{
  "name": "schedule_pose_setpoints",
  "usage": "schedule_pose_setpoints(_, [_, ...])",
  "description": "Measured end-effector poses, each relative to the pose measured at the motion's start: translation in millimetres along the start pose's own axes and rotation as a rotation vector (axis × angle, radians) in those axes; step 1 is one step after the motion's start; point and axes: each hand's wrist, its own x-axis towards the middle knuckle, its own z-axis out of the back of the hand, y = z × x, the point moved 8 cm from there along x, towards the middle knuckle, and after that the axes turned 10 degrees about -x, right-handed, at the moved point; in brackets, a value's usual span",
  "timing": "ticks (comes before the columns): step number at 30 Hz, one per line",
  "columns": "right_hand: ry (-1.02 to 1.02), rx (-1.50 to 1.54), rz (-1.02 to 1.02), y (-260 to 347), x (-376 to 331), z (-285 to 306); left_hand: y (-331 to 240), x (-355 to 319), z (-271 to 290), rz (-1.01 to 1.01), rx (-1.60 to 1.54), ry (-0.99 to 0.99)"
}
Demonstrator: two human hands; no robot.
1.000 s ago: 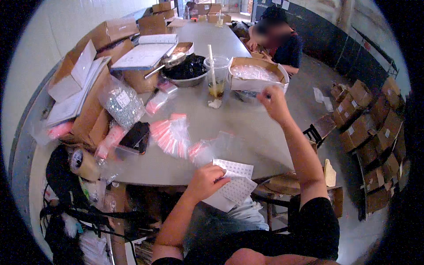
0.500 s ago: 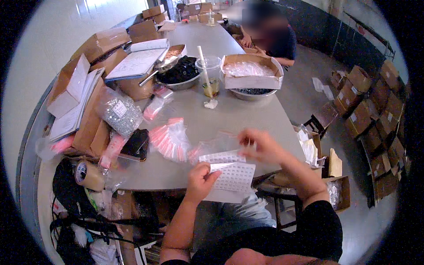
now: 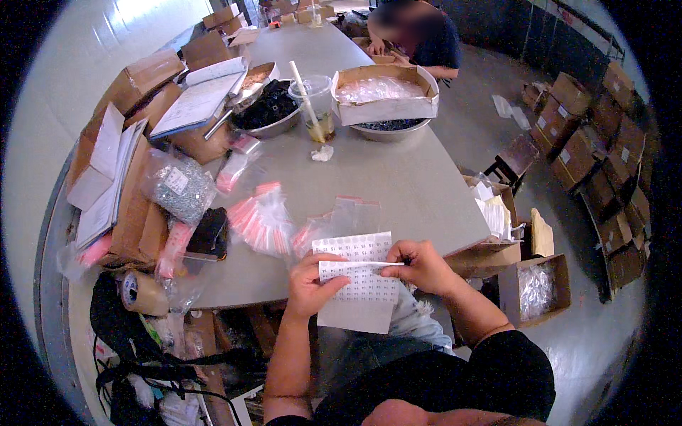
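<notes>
Just past the table's near edge, over my lap, I hold folded white label sheets (image 3: 359,290) printed with rows of small marks. My left hand (image 3: 310,285) grips their left side, thumb in front. At the right end of the fold, my right hand (image 3: 419,267) pinches the sheet between thumb and fingers. Behind the sheets lie several clear zip bags (image 3: 352,213), partly covered by them. To their left is a fanned stack of pink-edged zip bags (image 3: 261,221). A flat black object (image 3: 208,236) lies further left.
A bag of small metal parts (image 3: 182,190) leans by cardboard boxes at left. Further back stand a plastic cup (image 3: 317,117) with a straw, a bowl of black parts (image 3: 266,113) and a white-sided box (image 3: 383,99). A co-worker (image 3: 433,46) sits beyond; a tape roll (image 3: 144,293) is near left.
My right hand has come down and left from above the table onto the sheets' fold, and now pinches it. My left hand keeps its hold. The whole view has shifted slightly.
</notes>
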Motion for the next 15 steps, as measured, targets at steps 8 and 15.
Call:
schedule_pose_setpoints(8, [0.082,-0.091,0.047,-7.4,-2.2,-6.9,12.0,-4.0,0.7,0.086,-0.047,0.019])
schedule_pose_setpoints(15, [0.122,-0.133,0.083,-1.0,-4.0,-4.5,1.4,1.1,-2.2,0.002,0.005,0.046])
